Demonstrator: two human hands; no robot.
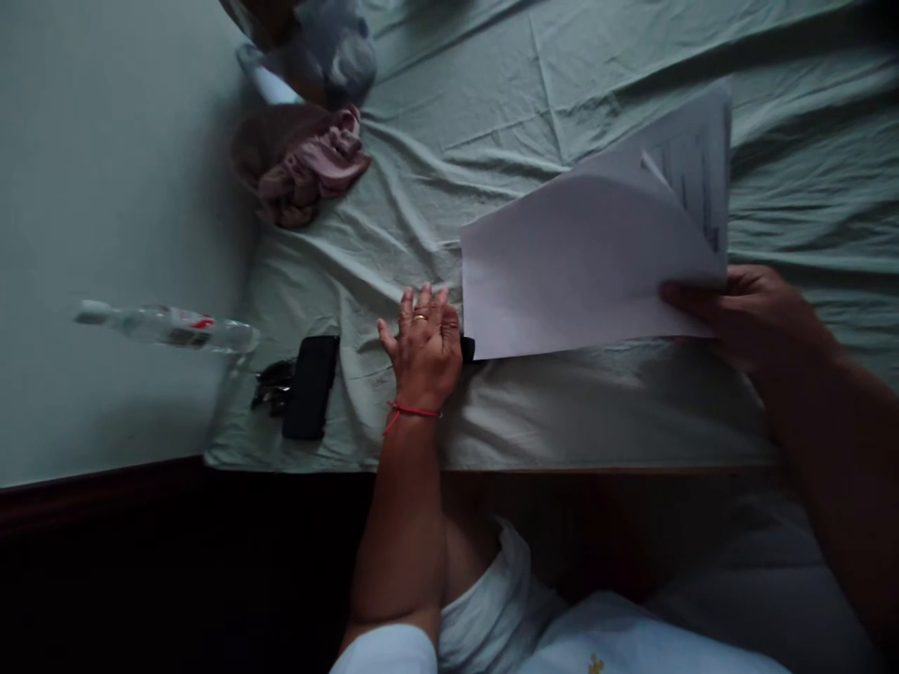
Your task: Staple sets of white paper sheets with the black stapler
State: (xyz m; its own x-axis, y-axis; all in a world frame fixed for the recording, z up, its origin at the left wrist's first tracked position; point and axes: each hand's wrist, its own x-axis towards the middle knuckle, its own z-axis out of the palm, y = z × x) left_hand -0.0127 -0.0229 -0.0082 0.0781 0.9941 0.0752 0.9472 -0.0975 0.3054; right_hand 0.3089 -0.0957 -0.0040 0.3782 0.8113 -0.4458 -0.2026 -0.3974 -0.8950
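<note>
My right hand (755, 314) grips the lower right corner of a sheaf of white paper sheets (582, 253), thumb on top. The top sheet is blank; at the upper right it parts from the sheets beneath, where printed lines show. My left hand (426, 346) lies palm down on the cloth with its fingers spread, beside the sheaf's left edge. It wears a ring and a red string at the wrist. A small black object (467, 350) peeks out between this hand and the paper; its kind is hidden.
A pale green cloth (478, 122) with wrinkles covers the surface. At the left are a black phone (311, 386), dark glasses or keys (272, 386) and a clear plastic bottle (175, 326) by the wall. A pink cloth (309, 168) lies crumpled farther back, near a plastic bag (337, 51).
</note>
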